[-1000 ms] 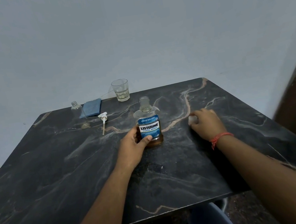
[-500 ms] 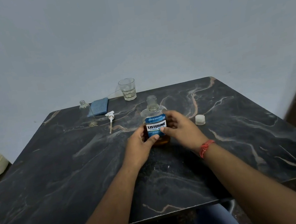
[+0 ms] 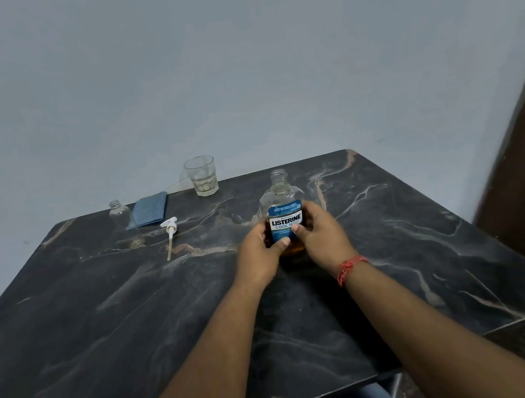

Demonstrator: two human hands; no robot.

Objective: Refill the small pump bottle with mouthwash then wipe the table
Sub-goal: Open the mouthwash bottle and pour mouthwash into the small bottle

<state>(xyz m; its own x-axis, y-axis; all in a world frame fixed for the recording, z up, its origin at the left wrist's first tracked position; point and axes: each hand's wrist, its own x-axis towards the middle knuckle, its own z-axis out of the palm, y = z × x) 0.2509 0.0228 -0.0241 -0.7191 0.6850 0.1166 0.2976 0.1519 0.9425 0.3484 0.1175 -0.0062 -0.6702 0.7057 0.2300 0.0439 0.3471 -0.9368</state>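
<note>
Between both hands, amber-bottomed mouthwash bottle [image 3: 284, 216].

Two bare forearms, no sleeves in view. Left hand [image 3: 257, 255]: no rings or bands visible. Right hand [image 3: 323, 240]: plain; red-orange thread bracelet [image 3: 349, 267] wound around the wrist just behind it, strands slightly frayed.

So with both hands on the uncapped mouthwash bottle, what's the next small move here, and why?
Probably lift the mouthwash bottle and carry it left toward the small bottle. Its neck is open, the left hand and right hand grip its sides, and the small bottle stands uncapped and nearly empty, its pump lying beside it on the table.
</note>
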